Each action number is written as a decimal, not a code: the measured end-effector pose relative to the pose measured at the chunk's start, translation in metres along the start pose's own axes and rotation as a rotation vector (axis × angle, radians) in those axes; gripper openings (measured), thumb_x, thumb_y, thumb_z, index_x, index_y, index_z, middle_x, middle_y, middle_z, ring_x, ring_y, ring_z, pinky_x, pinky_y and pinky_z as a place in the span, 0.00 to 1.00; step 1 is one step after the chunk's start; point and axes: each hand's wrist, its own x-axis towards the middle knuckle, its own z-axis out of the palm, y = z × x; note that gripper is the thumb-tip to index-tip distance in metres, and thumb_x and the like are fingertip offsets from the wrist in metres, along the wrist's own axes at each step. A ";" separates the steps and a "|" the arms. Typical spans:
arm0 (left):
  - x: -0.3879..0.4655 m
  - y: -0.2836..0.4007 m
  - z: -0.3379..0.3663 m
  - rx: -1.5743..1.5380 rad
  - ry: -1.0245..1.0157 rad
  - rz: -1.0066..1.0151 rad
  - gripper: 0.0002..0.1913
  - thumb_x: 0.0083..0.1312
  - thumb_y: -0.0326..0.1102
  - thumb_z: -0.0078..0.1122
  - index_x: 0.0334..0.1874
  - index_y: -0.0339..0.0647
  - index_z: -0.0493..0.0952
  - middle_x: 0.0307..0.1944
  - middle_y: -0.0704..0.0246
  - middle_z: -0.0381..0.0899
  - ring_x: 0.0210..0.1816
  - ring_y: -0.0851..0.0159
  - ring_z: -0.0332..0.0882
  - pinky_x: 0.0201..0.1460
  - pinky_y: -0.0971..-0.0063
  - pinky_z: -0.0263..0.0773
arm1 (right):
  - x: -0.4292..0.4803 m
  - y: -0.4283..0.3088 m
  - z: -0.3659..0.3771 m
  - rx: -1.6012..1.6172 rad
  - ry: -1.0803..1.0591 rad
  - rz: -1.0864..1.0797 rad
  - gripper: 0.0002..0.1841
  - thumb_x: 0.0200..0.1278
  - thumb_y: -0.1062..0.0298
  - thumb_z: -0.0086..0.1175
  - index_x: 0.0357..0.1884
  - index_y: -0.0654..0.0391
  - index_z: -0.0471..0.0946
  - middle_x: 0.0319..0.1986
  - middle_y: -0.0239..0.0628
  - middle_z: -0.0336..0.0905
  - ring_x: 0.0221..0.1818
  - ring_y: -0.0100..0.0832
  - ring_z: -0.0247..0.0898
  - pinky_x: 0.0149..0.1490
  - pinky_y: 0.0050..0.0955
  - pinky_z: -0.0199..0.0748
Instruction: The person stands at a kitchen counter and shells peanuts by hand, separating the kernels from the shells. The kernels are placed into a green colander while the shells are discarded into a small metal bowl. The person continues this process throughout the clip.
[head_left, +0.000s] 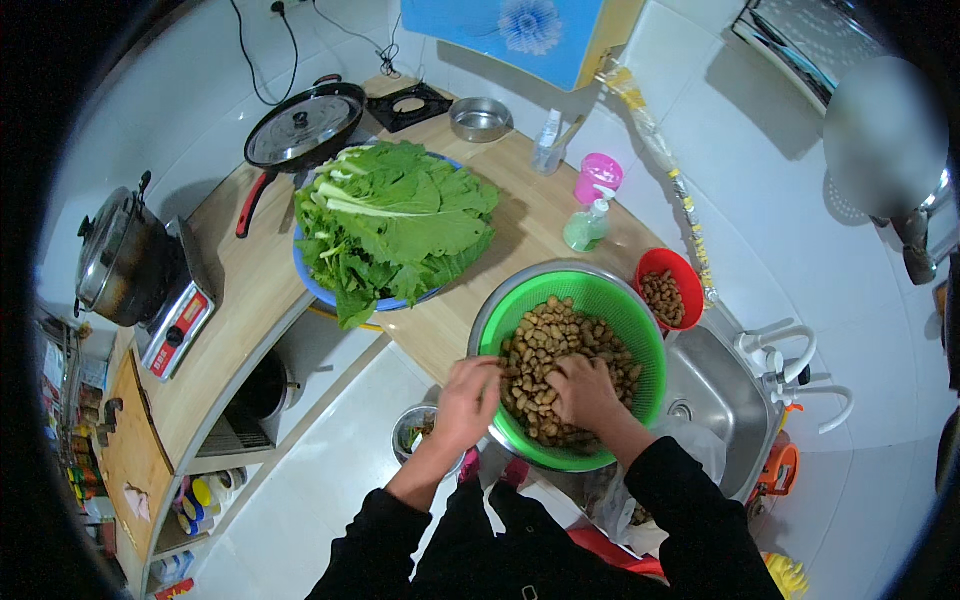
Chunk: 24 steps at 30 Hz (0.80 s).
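Unshelled peanuts (551, 330) fill a green plastic colander (600, 289), which sits inside a metal basin (475, 341) at the counter's corner by the sink. My right hand (583, 391) reaches down into the peanuts with bent fingers; whether it grips any is hidden. Over the basin's left rim, my left hand (471, 397) has its fingertips at the edge of the pile, and what they hold cannot be made out. Beyond the basin, a red plastic container (694, 304) holds more peanuts (661, 298).
Leafy greens (405, 217) overflow a blue basin (304, 274) to the left. A steel sink (724, 390) with a white faucet (780, 349) adjoins on the right. Soap bottle (586, 229), lidded pan (304, 127) and pot on a burner (176, 322) stand farther off. Below is a waste bin (409, 420).
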 end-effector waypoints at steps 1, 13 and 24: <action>0.005 0.000 0.010 0.012 -0.083 0.025 0.06 0.58 0.28 0.52 0.36 0.35 0.74 0.44 0.57 0.74 0.48 0.51 0.70 0.50 0.65 0.67 | -0.003 0.007 -0.004 -0.006 0.015 0.062 0.27 0.48 0.56 0.59 0.53 0.45 0.68 0.54 0.41 0.60 0.57 0.43 0.57 0.55 0.56 0.57; 0.037 -0.007 0.098 0.884 -0.577 -0.174 0.19 0.57 0.40 0.54 0.44 0.31 0.68 0.45 0.55 0.67 0.45 0.53 0.69 0.45 0.66 0.69 | -0.016 0.056 0.000 0.289 0.007 0.649 0.44 0.51 0.29 0.44 0.61 0.56 0.60 0.51 0.58 0.60 0.51 0.56 0.60 0.49 0.47 0.67; 0.008 0.012 0.101 0.668 -0.532 -0.370 0.22 0.64 0.50 0.47 0.45 0.34 0.66 0.53 0.44 0.61 0.46 0.40 0.70 0.45 0.54 0.70 | -0.010 0.042 -0.010 0.597 -0.331 0.720 0.44 0.52 0.29 0.42 0.66 0.47 0.52 0.61 0.53 0.53 0.61 0.56 0.51 0.58 0.55 0.57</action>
